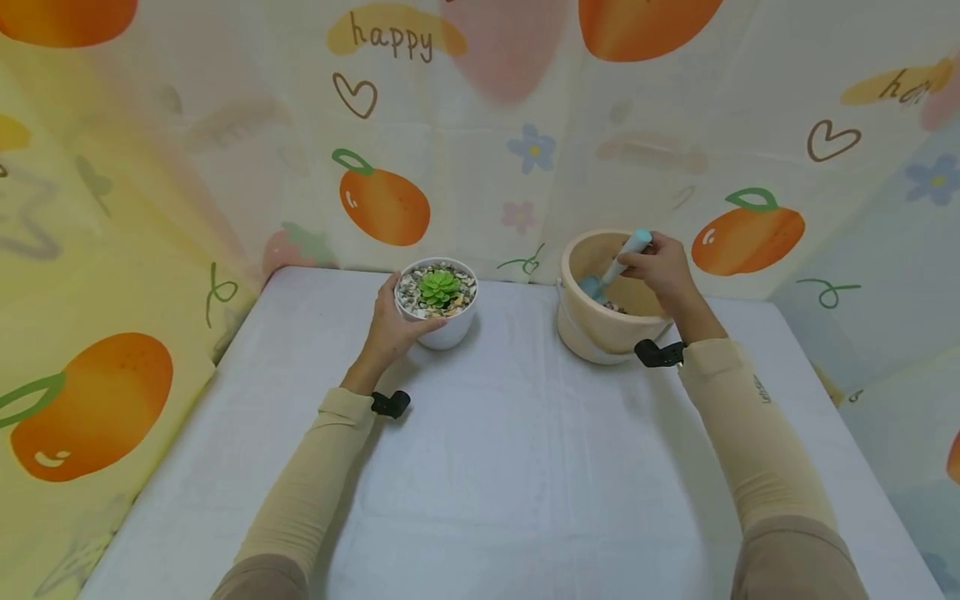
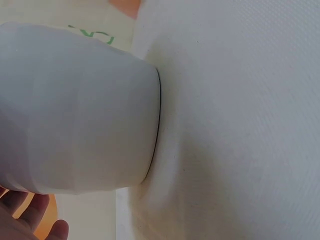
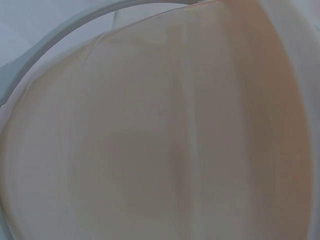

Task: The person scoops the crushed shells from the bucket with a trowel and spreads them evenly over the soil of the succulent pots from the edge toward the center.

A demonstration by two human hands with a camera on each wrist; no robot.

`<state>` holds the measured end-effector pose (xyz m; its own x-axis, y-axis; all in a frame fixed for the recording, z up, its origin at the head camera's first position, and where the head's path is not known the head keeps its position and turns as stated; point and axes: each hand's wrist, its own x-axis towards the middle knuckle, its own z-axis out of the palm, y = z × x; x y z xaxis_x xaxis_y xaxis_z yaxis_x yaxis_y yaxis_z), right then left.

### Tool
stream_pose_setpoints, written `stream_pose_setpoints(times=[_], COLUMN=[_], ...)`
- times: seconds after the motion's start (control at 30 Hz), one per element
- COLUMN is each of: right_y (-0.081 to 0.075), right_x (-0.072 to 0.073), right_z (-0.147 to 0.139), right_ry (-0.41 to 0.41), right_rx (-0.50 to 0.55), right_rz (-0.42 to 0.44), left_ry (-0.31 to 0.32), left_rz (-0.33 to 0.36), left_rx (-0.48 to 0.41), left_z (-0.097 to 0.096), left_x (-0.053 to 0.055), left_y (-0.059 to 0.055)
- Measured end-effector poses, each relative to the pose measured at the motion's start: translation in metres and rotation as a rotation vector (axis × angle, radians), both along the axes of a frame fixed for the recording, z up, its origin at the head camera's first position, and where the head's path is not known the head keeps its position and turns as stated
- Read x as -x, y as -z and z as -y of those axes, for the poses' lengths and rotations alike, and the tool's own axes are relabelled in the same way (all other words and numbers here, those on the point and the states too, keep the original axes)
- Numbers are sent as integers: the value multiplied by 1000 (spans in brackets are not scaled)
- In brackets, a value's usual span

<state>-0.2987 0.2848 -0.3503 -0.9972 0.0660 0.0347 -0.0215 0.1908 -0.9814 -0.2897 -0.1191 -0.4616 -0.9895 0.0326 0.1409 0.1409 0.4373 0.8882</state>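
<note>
A white flowerpot [image 1: 450, 334] stands on the table with a green succulent [image 1: 439, 288] and pale pebbles [image 1: 412, 293] in it. My left hand [image 1: 388, 323] holds the pot from its left side, thumb along the front and fingers behind the rim. In the left wrist view the pot's wall [image 2: 85, 115] fills the left part, with fingertips [image 2: 35, 210] below it. My right hand [image 1: 666, 271] grips a light blue toy shovel [image 1: 628, 252] by its handle. The shovel's blade is down inside a beige bucket [image 1: 592, 329], near some pebbles [image 1: 615, 307].
The bucket's pale carrying handle [image 1: 573, 321] hangs down its outer side. A white cloth covers the table [image 1: 480, 483]. Right behind the pot and bucket rises a fruit-patterned curtain [image 1: 465, 167], which also closes off both sides.
</note>
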Motion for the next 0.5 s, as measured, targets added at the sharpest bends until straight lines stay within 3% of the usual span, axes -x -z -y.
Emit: stream_pose_setpoints(times=[0.27,0.5], right_y=[-1,-1], right_x=[4,6], right_z=[5,0], right_ry=[-65,-54], right_rx=[-174,-162], right_rz=[111,208], left_ry=[4,12], left_rz=[6,20], left_rx=[5,-3], left_z=[3,2], left_x=[-1,0], left_y=[-2,-1])
